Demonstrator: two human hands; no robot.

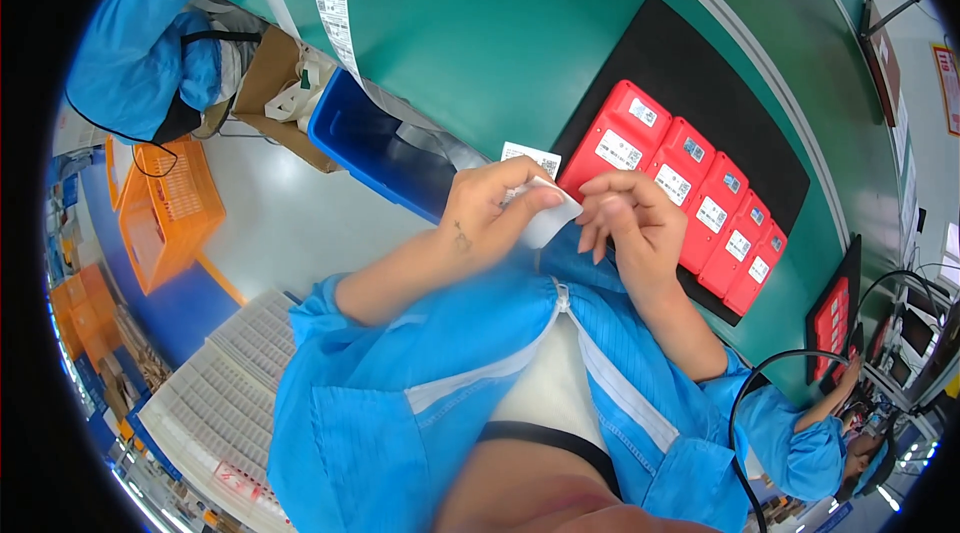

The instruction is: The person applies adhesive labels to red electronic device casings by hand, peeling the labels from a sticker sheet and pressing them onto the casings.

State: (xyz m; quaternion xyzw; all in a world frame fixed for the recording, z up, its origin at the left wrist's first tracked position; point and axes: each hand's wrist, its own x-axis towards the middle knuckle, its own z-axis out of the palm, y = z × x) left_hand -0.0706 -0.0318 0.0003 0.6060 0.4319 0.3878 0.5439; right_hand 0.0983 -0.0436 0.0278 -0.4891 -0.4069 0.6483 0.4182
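Note:
My left hand [492, 216] pinches a small white paper piece [549, 220] between thumb and fingers. Beyond its knuckles shows a printed label [532, 159] with a square code; whether it joins the held paper is hidden. Close to the paper's right corner is my right hand [634, 223], its fingers loosely bent and apart. It may touch that corner, but no grip shows. Just past the right hand, several flat red cases [712, 214] lie in an overlapping row on a black mat [665, 43]. Each bears white and silvery labels.
A blue bin [350, 128] stands left of the green table [480, 13], with a label strip [328, 3] running towards it. Beside it are a cardboard box [262, 83] and orange crates [170, 213]. Co-workers in blue sit at far left and lower right. A black cable [735, 423] loops nearby.

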